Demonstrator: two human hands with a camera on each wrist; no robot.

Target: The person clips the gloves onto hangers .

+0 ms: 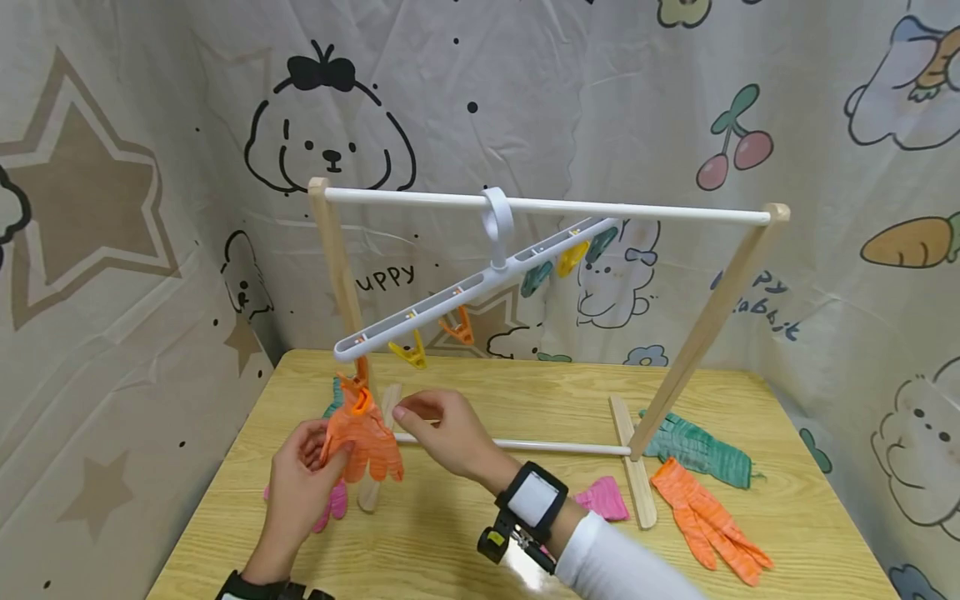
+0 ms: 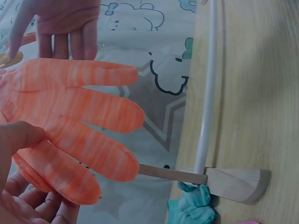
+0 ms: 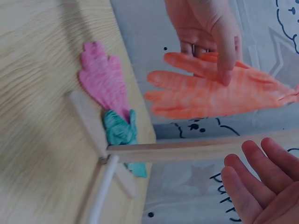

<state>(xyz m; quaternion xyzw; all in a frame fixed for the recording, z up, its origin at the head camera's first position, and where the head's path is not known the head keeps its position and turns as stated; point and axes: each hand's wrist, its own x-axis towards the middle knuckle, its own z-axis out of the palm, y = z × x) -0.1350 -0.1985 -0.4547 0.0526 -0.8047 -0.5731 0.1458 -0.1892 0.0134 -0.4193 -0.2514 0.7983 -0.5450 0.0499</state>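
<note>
A: Where is the orange glove (image 1: pixel 369 442) being held?

B: Left of centre in the head view, fingers pointing down. It is being pinched by the left hand (image 1: pixel 300 467), between thumb and fingers, while its gathered upper end is touching an orange clip (image 1: pixel 362 369).

A: Is anything being gripped by the right hand (image 1: pixel 450 433)?

B: Nothing is being held there; its fingers are being loosely extended, just beside the glove.

A: What is the clip being carried by?

B: By the lower-left end of a white hanger (image 1: pixel 435 302), which is being supported, mid-frame, by the upper rail (image 1: pixel 637 208) of a wooden stand (image 1: pixel 708 321).

A: And farther out?

B: A pink glove (image 3: pixel 105 77) is being partly hidden by the left hand in the head view. At lower right, a second orange glove (image 1: pixel 708 517) and a green glove (image 1: pixel 697 450) are being supported by the table (image 1: pixel 450 542).
</note>
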